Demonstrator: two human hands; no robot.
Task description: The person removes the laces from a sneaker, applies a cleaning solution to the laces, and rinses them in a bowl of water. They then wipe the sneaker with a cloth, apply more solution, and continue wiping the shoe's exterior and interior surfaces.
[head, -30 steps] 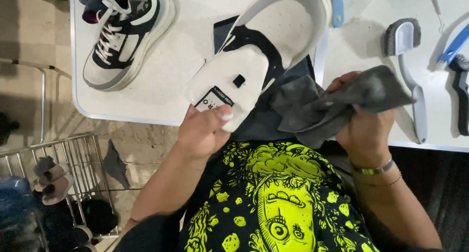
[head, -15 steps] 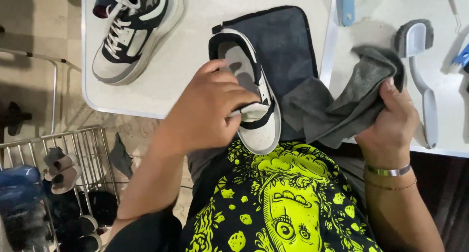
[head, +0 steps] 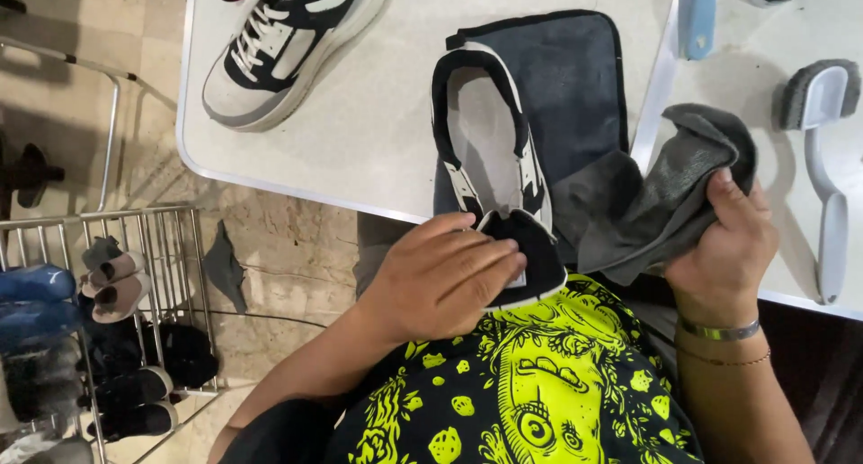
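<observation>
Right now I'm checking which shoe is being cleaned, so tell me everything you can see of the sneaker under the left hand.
The sneaker is black and white with grey panels, of what looks like leather or a synthetic. It has no laces that show, and its opening faces up, showing a pale insole. It lies lengthwise on a dark grey towel at the edge of the white table, one end overhanging toward the person. The left hand covers that near end, fingers across the black part. The right hand holds a grey cloth beside it.

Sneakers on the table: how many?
2. One sneaker lies on the dark mat, its near end under the left hand. The other sneaker sits at the table's far left, partly cut off by the frame.
</observation>
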